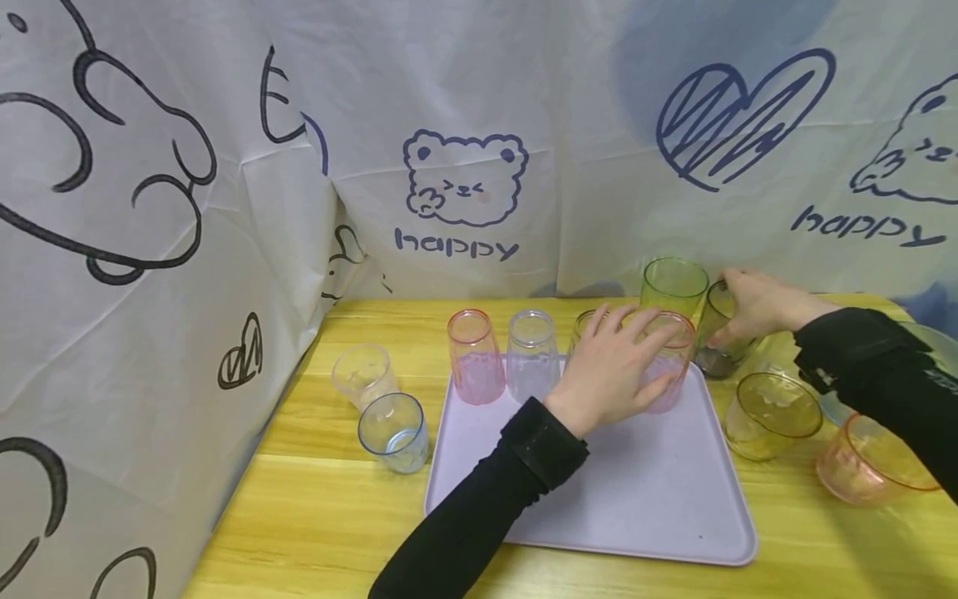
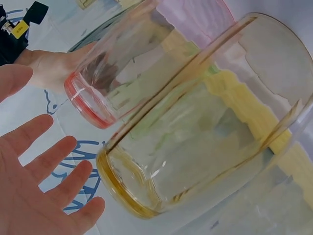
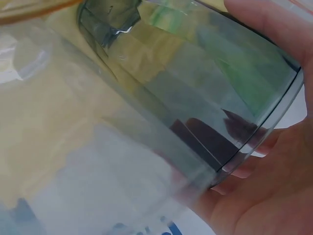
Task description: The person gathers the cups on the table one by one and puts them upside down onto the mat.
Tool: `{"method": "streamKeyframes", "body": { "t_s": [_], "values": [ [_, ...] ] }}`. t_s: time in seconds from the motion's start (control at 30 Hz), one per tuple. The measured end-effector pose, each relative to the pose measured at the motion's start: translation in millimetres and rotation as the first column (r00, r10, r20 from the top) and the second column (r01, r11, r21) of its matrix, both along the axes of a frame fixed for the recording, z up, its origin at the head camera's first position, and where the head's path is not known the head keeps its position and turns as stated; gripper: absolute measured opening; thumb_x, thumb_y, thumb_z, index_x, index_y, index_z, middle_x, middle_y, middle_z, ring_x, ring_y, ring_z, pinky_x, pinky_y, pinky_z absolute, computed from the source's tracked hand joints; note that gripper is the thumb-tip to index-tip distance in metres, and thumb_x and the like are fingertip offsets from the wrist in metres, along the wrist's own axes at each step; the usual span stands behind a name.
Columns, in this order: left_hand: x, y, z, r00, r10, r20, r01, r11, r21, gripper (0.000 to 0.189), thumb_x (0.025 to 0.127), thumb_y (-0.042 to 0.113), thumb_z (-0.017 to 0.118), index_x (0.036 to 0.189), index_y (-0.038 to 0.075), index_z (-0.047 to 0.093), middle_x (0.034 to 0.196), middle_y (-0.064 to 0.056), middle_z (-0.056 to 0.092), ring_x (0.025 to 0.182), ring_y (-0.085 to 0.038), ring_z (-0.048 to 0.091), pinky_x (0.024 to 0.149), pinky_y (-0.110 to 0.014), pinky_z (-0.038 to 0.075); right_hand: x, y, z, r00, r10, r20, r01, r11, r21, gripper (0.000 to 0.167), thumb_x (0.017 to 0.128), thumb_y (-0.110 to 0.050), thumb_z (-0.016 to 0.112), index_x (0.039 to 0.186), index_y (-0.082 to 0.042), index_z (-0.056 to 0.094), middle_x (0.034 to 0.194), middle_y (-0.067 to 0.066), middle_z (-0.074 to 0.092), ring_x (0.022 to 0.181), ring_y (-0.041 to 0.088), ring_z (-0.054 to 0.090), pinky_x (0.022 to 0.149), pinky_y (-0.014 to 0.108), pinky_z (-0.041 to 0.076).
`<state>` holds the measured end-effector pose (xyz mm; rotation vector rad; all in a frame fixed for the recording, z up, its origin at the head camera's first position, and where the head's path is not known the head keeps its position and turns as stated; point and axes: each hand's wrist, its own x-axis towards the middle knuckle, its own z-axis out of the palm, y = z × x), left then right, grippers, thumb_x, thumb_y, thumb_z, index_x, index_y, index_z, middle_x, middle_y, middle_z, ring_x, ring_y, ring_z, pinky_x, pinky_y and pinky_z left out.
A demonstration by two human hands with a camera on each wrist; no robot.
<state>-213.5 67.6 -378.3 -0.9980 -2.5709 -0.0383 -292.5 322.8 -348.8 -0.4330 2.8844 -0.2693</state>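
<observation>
While the left hand (image 1: 606, 370) spreads its fingers wide above the tray (image 1: 636, 491), it covers much of the amber-based glass (image 2: 195, 142) and part of the red-based glass (image 1: 666, 395) in the head view; the left wrist view shows the fingertips apart from both. The right hand (image 1: 767, 304) grips the grey glass (image 3: 195, 83) near its rim, thumb on one side and fingers on the other. The head view does not settle whether that glass, base down and just beyond the tray's edge, touches the desk (image 1: 292, 532). A large clear vessel (image 1: 935, 345) is partly covered by the right sleeve (image 1: 876, 358) and cut off at the picture's edge, and the orange-rimmed glass (image 1: 861, 466) below the right forearm is partly covered too. In the right wrist view, a clear shape (image 3: 98, 137) beside the grey glass is too blurred to name.

The tray bears four upturned glasses: the two beneath the left hand, then the clear glass (image 1: 530, 366) and the pink glass (image 1: 479, 378) to that hand's left. Farther left, off the tray, the pale glass (image 1: 364, 378) and the blue-rimmed glass (image 1: 400, 449) stand mouth up. Just beside the right hand, toward the curtain (image 1: 599, 166), is the green glass (image 1: 666, 287); nearer the person than that hand stands the yellow glass (image 1: 771, 424), mouth up.
</observation>
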Motion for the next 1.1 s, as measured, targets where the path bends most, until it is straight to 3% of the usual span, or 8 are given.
{"method": "streamKeyframes", "body": {
  "t_s": [0.37, 0.57, 0.87, 0.97, 1.1],
  "values": [
    [-0.5, -9.0, 4.9, 1.000, 0.003, 0.019, -0.004, 1.000, 0.030, 0.061, 0.096, 0.054, 0.058, 0.151, 0.030, 0.043, 0.154, 0.003, 0.047, 0.144, -0.020, 0.042, 0.123, -0.044, 0.033, 3.0, 0.8, 25.4, 0.999, -0.007, -0.047, 0.009, 1.000, 0.026, 0.097, 0.073, -0.037, 0.087, 0.134, 0.018, 0.036, 0.131, 0.043, 0.050, 0.118, 0.058, 0.051, 0.097, 0.067, 0.047],
    [0.4, -18.1, 7.1, 0.999, 0.000, 0.045, -0.005, 0.995, 0.103, 0.057, 0.097, 0.050, 0.059, 0.149, 0.030, 0.046, 0.154, 0.001, 0.048, 0.143, -0.021, 0.043, 0.124, -0.044, 0.032, 13.4, -3.2, 50.0, 0.997, -0.052, -0.064, 0.058, 0.993, 0.100, 0.101, 0.073, -0.041, 0.086, 0.137, 0.017, 0.035, 0.132, 0.044, 0.047, 0.118, 0.058, 0.050, 0.097, 0.069, 0.046],
    [2.7, -29.7, 12.6, 1.000, -0.009, 0.012, 0.006, 0.981, 0.194, 0.051, 0.098, 0.044, 0.059, 0.145, 0.026, 0.053, 0.150, 0.000, 0.051, 0.140, -0.021, 0.047, 0.123, -0.042, 0.035, 34.6, -7.5, 91.1, 0.990, -0.089, -0.110, 0.105, 0.983, 0.153, 0.102, 0.073, -0.049, 0.085, 0.137, 0.014, 0.037, 0.129, 0.041, 0.049, 0.110, 0.053, 0.054, 0.089, 0.065, 0.049],
    [2.9, -35.3, 13.4, 1.000, -0.025, 0.019, 0.020, 0.970, 0.240, 0.051, 0.097, 0.043, 0.060, 0.144, 0.023, 0.053, 0.150, -0.001, 0.051, 0.139, -0.022, 0.047, 0.123, -0.041, 0.034, 43.1, -9.4, 102.7, 0.985, -0.114, -0.129, 0.133, 0.980, 0.150, 0.103, 0.073, -0.049, 0.085, 0.138, 0.013, 0.036, 0.130, 0.042, 0.047, 0.110, 0.055, 0.053, 0.087, 0.066, 0.049],
    [2.3, -44.8, 13.9, 0.998, -0.059, 0.029, 0.046, 0.938, 0.343, 0.051, 0.096, 0.037, 0.063, 0.143, 0.020, 0.054, 0.148, -0.005, 0.052, 0.137, -0.024, 0.048, 0.121, -0.039, 0.036, 54.9, -13.8, 113.9, 0.970, -0.134, -0.204, 0.159, 0.981, 0.109, 0.103, 0.072, -0.046, 0.087, 0.140, 0.012, 0.035, 0.131, 0.041, 0.047, 0.110, 0.054, 0.053, 0.088, 0.067, 0.047]
  ]
}}
